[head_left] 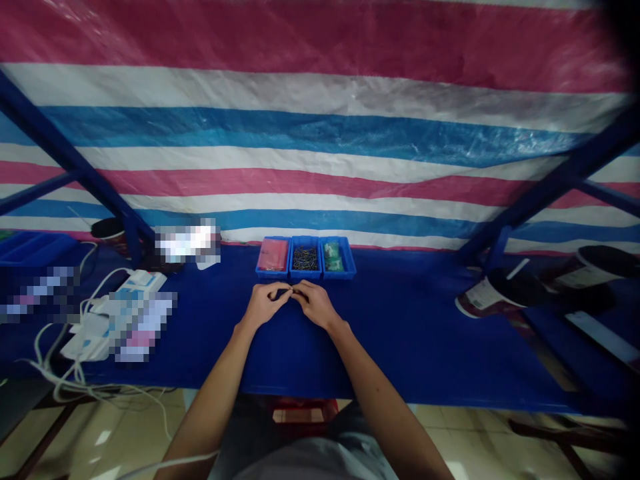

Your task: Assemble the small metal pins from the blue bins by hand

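- Fingers (284, 298) of the left hand (263, 307) and the right hand (317, 305) are drawn together tip to tip, with almost no gap; a small dark piece (292, 288) seems to be pinched between them, too small to be named.
- Both hands are probably brought together so that so slight a thing can be steadied from two sides.
- Three blue trays (306, 274) are set side by side just beyond the fingertips, presumably for short reaches.
- Pink packets (274, 255), what look like screws (305, 259) and green packets (333, 257) are held in separate trays, left to right, likely so that kinds are not mixed.
- White power strips (85, 343) and a dark tub (493, 297) are placed well apart, to left and right, so the middle of the desk (400, 320) is left for handwork.
- Behind, a striped sheet (320, 150) is hung, perhaps as a screen.
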`<action>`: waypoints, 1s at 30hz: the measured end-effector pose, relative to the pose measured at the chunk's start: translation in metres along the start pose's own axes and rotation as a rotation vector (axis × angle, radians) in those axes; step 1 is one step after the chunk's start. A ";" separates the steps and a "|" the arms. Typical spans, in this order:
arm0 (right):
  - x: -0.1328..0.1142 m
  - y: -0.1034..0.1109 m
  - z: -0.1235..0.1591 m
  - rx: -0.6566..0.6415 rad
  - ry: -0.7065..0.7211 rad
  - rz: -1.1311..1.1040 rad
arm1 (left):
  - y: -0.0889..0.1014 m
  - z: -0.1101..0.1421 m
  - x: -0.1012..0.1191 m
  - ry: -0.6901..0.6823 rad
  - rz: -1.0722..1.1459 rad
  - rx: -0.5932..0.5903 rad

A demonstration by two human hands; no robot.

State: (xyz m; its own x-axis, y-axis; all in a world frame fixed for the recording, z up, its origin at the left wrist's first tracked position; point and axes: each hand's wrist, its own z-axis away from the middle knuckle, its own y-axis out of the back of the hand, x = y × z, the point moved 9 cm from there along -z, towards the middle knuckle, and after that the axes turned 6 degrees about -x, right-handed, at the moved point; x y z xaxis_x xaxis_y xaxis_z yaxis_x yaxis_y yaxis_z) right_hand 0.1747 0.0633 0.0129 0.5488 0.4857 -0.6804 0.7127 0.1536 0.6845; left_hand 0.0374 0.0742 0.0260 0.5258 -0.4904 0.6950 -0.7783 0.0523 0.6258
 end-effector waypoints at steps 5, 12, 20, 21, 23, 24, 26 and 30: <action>0.003 0.003 -0.001 0.039 -0.010 -0.038 | 0.001 -0.001 0.001 0.012 0.057 0.004; 0.001 0.018 0.003 0.154 -0.003 -0.112 | 0.003 -0.001 0.000 0.037 0.041 -0.006; 0.001 0.021 0.004 0.191 -0.022 -0.158 | -0.001 -0.001 -0.006 0.064 0.024 -0.040; 0.001 0.021 0.004 0.195 -0.022 -0.173 | -0.002 -0.001 -0.006 0.065 0.024 -0.044; 0.002 0.021 0.004 0.195 -0.018 -0.199 | -0.003 -0.001 -0.007 0.058 0.023 -0.049; 0.002 0.021 0.003 0.191 -0.018 -0.207 | -0.004 -0.001 -0.008 0.052 0.021 -0.047; 0.003 0.020 0.003 0.183 -0.024 -0.206 | -0.005 -0.001 -0.009 0.044 0.013 -0.045; 0.003 0.018 0.003 0.172 -0.039 -0.159 | -0.007 -0.001 -0.011 0.048 0.008 -0.059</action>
State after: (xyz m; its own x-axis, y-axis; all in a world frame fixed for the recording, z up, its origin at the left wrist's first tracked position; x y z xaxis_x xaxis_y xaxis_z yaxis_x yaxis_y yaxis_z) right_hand 0.1903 0.0654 0.0220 0.4378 0.4329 -0.7880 0.8535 0.0754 0.5156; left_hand 0.0373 0.0800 0.0144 0.5362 -0.4478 0.7155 -0.7620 0.1079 0.6385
